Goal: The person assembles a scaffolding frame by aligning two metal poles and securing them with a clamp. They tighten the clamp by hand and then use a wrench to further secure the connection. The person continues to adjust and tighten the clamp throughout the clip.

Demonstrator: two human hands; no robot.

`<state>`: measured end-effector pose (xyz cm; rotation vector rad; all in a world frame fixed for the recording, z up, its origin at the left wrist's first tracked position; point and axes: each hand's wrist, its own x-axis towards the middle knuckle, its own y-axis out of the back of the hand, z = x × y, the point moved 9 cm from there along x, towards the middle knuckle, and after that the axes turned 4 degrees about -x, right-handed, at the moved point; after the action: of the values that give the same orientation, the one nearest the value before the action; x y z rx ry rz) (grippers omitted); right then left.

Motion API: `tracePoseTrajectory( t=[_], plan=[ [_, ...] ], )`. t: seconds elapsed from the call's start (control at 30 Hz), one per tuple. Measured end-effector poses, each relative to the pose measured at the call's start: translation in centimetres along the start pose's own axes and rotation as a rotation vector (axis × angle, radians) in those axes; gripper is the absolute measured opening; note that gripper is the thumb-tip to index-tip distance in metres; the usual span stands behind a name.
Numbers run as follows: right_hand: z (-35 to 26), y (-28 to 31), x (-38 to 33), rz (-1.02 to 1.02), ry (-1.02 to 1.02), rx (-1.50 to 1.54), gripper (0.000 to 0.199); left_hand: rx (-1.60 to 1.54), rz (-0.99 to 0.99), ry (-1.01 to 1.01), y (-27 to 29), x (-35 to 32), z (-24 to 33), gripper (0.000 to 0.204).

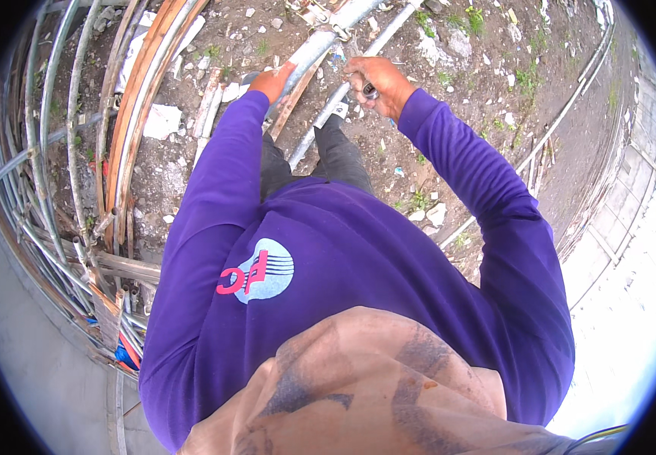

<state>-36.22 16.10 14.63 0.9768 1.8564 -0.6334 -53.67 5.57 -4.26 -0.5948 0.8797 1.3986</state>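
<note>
1. Ground (pixel 487 91): bare brown dirt, uneven, strewn with pale stones (pixel 436 214).
2. Weeds (pixel 527 78): small green tufts, scattered, several toward the upper right.
3. Metal poles (pixel 75 83): grey, long, numerous; lying along the left side, bent in appearance by the lens.
4. Timber boards (pixel 138 83): orange-brown, long, lying among the metal poles.
5. White scrap (pixel 163 121): flat, irregular, on the ground beside the timber boards.
6. Grey surface (pixel 25 334): smooth, plain, lower left; wall or floor, cannot tell.
7. Pale jointed surface (pixel 615 224): light grey, straight joint lines, far right; paving or wall, cannot tell.
8. Daylight: bright; lower right bleached nearly white.
</note>
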Motion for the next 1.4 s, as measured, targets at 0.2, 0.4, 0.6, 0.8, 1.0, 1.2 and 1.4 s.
tracePoseTrajectory(
  t=[0.2, 0.4, 0.6, 0.8, 1.0, 1.2, 1.4],
  plan=[
    [5.5, -6.3, 3.7, 0.475, 0.474, 0.028, 0.035, 0.126, 0.152, -0.144, 1.0, -0.6, 1.1, 0.09],
    [5.4, -5.4, 2.5, 0.185, 0.267, 0.139, 0.025, -0.155, -0.044, 0.034, 0.8, -1.6, 0.3, 0.085],
    [-1.4, 0.3, -1.6, -0.187, -0.204, -0.24, 0.013, -0.019, 0.075, -0.061, 0.9, 1.2, -0.9, 0.081],
    [-4.9, 4.9, -0.9, -0.206, -0.356, -0.612, 0.009, 0.002, 0.096, -0.126, -0.5, 3.1, -1.9, 0.079],
    [-4.5, 2.4, -1.0, -0.163, -0.289, -0.458, 0.006, 0.041, 0.08, -0.108, 1.5, 1.9, -0.8, 0.085],
    [0.7, -2.1, 1.6, 0.192, -0.046, -0.079, 0.007, 0.049, -0.004, -0.073, 2.5, 2.1, 0.0, 0.095],
    [4.6, -9.0, 5.3, 0.768, 0.378, -0.219, 0.04, -0.019, -0.013, -0.026, 4.4, -0.2, 0.6, 0.093]
  ],
)
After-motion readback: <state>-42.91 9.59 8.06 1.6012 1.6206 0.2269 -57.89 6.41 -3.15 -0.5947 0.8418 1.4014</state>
